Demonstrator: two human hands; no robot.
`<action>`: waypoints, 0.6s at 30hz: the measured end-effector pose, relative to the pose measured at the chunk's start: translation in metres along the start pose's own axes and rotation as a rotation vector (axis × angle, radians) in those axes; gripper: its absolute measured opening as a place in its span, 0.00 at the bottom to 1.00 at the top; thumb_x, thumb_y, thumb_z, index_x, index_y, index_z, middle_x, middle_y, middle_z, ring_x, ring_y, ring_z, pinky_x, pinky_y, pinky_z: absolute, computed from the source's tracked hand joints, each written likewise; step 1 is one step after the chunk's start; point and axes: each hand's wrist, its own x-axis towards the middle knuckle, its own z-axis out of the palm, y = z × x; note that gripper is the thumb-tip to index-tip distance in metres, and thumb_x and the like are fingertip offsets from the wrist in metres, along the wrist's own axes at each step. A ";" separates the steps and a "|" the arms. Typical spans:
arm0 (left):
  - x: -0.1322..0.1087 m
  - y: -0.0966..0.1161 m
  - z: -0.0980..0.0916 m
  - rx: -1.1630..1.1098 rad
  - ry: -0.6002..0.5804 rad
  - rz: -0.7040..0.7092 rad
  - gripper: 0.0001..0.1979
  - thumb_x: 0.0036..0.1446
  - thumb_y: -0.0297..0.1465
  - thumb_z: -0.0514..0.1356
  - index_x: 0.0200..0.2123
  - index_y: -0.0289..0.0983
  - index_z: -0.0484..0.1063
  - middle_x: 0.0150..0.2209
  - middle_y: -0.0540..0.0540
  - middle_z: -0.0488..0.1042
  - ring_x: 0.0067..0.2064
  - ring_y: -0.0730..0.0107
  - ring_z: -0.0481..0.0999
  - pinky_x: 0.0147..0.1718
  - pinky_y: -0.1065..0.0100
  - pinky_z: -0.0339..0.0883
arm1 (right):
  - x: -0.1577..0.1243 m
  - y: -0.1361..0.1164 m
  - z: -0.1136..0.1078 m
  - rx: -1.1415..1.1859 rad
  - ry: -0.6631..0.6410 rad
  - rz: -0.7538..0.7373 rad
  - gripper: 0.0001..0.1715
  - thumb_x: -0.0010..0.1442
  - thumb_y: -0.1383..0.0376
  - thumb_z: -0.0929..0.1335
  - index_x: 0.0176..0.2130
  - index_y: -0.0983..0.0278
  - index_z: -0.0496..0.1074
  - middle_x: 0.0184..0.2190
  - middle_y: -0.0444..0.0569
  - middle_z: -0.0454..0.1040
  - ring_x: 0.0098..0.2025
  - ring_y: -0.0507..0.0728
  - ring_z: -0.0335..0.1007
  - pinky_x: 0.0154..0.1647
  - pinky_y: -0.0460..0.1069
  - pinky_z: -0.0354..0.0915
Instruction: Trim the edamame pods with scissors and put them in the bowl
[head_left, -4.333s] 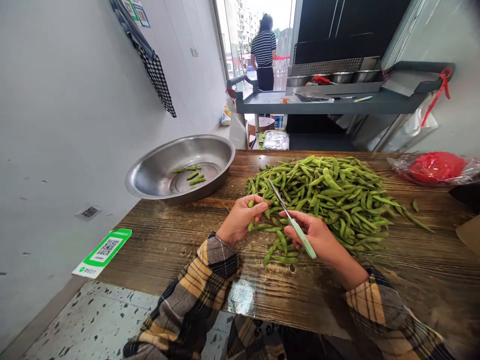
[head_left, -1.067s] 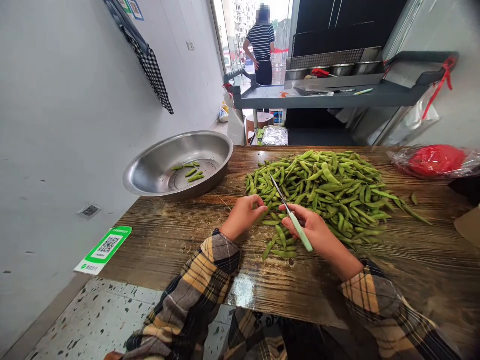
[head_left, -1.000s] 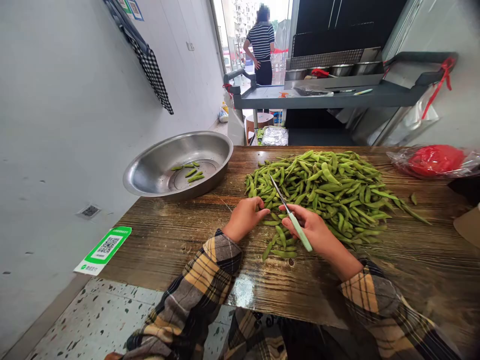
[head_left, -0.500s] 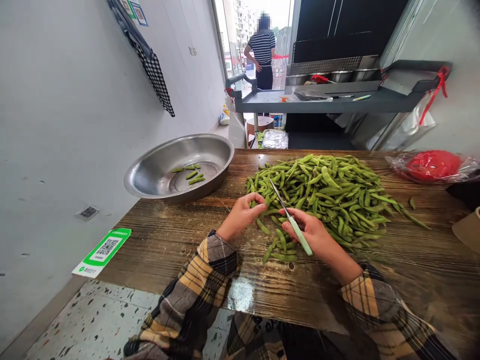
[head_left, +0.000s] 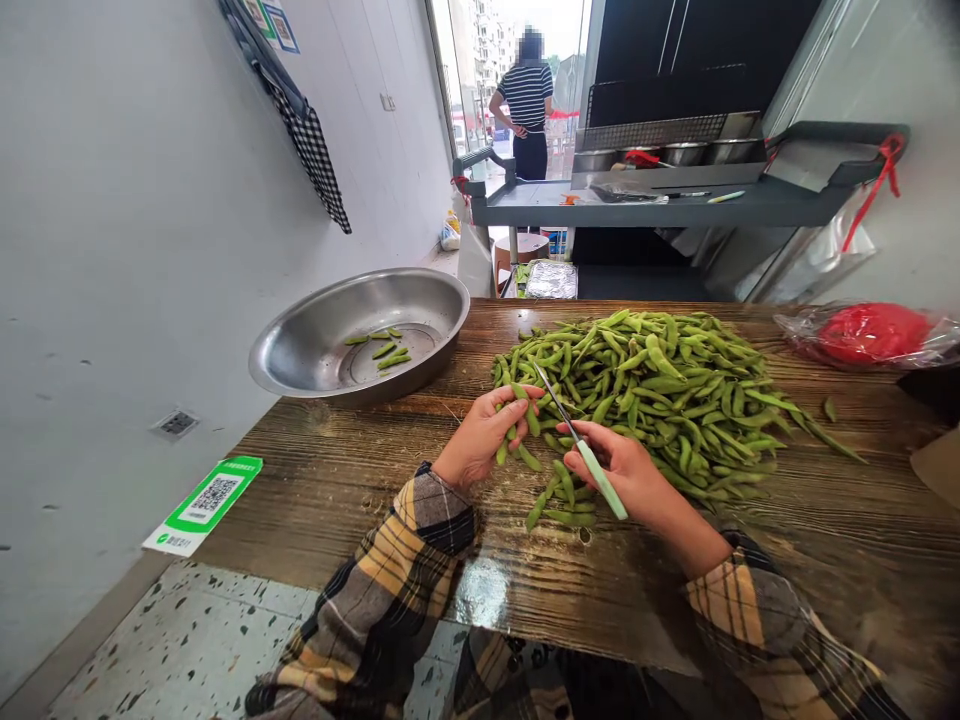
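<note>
My left hand [head_left: 484, 435] is closed on green soybean pods [head_left: 531, 412], one upright between thumb and fingertips and another hanging below the palm. Closed around the pale green handle of a small knife [head_left: 600, 480], my right hand [head_left: 622, 470] is just to the right. The narrow blade points up and away, its tip beside the held pod without clearly touching it. A large heap of pods [head_left: 675, 390] lies beyond and right of my hands. Several loose pods [head_left: 566, 495] rest on the table between my wrists.
A steel basin [head_left: 281, 365] with several pods stands at the table's [head_left: 337, 500] far left. A QR code card [head_left: 210, 505] lies on the left edge. A red bundle in clear plastic [head_left: 874, 335] sits far right. Behind is a grey cart [head_left: 637, 212]; a person [head_left: 525, 105] stands outside.
Pods now show upright in my left hand's fingertips and below its palm, where the fingers were pinched low by the heap. My right hand and the knife have hardly moved.
</note>
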 end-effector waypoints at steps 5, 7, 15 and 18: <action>-0.001 0.000 0.001 0.112 0.023 0.032 0.15 0.53 0.38 0.64 0.38 0.32 0.75 0.24 0.52 0.67 0.20 0.83 0.62 0.18 0.77 0.56 | -0.001 -0.001 0.001 -0.031 -0.006 0.002 0.31 0.55 0.53 0.69 0.54 0.66 0.72 0.33 0.48 0.77 0.35 0.57 0.71 0.37 0.49 0.66; -0.001 -0.001 0.001 0.106 0.023 0.037 0.15 0.51 0.39 0.66 0.34 0.32 0.73 0.24 0.52 0.68 0.20 0.83 0.62 0.19 0.77 0.57 | -0.001 -0.002 0.001 -0.035 0.001 -0.004 0.31 0.54 0.53 0.70 0.54 0.65 0.72 0.34 0.48 0.77 0.35 0.57 0.71 0.37 0.49 0.66; -0.002 -0.001 0.003 0.222 0.002 0.012 0.19 0.50 0.44 0.65 0.26 0.35 0.66 0.18 0.55 0.63 0.17 0.82 0.59 0.16 0.78 0.54 | -0.002 -0.005 0.000 -0.056 -0.056 0.021 0.32 0.53 0.55 0.70 0.54 0.66 0.69 0.37 0.50 0.77 0.37 0.58 0.71 0.40 0.51 0.66; -0.004 0.002 0.006 0.280 -0.039 0.023 0.19 0.51 0.44 0.64 0.25 0.34 0.66 0.18 0.55 0.62 0.18 0.82 0.59 0.16 0.78 0.54 | -0.001 -0.003 0.000 -0.083 -0.063 0.034 0.32 0.53 0.55 0.70 0.53 0.67 0.69 0.37 0.50 0.76 0.35 0.57 0.70 0.40 0.51 0.65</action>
